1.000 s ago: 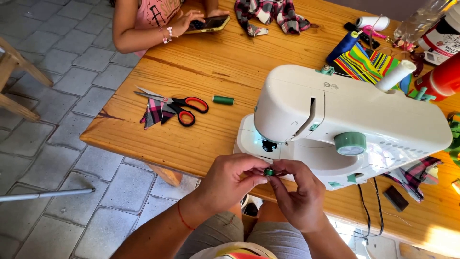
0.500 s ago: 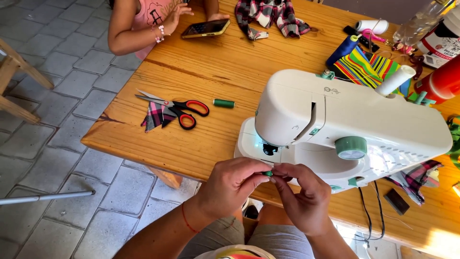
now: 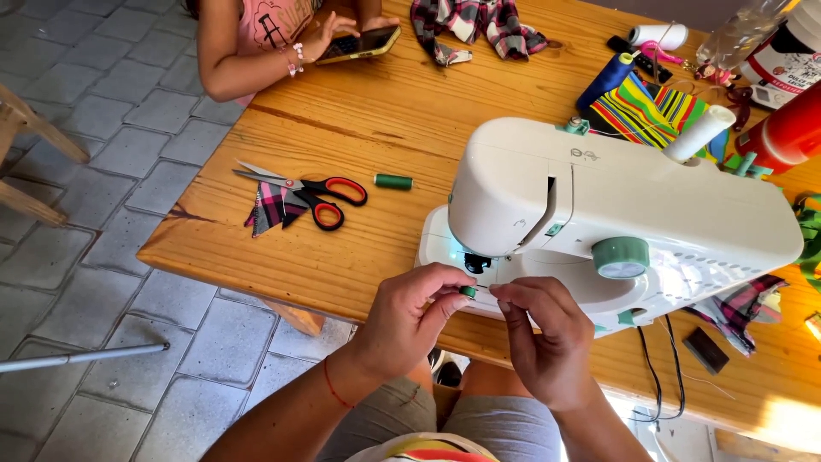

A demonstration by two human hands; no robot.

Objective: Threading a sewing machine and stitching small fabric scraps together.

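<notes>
Left hand (image 3: 410,321) curled at the near table edge, thumb and forefinger pinched on a small green bobbin (image 3: 468,292) held just in front of the sewing machine's base. Right hand (image 3: 543,338) close beside it, fingertips drawn together at the bobbin's right side, apparently nipping a fine thread end (too thin to make out for certain). Gap between the two hands tiny; contact between them impossible to tell. Red cord on the left wrist.

White sewing machine (image 3: 616,214) with a mint-green dial, standing on the wooden table (image 3: 376,120). Needle area dark and shadowed, detail lost. Machine's right end partly over a plaid scrap (image 3: 742,306); black cable (image 3: 654,376) hanging off the near edge, lower run cut off.

Left of the machine: red-handled scissors (image 3: 321,195) lying across plaid fabric triangles (image 3: 272,208), blades pointing left. Green thread spool (image 3: 393,181) just beside the scissor handles, apart from them.

Far side: plaid cloth (image 3: 479,21) bunched up, top cut by the frame. Striped multicolour fabric (image 3: 646,111) behind the machine, half hidden by it, with a blue thread cone (image 3: 605,81) and a white spool (image 3: 699,133) standing there. Red container (image 3: 791,133) at the right edge, cropped.

Another person at top left (only arm and torso in view), hand (image 3: 329,34) on a phone (image 3: 359,44) lying on the table.
</notes>
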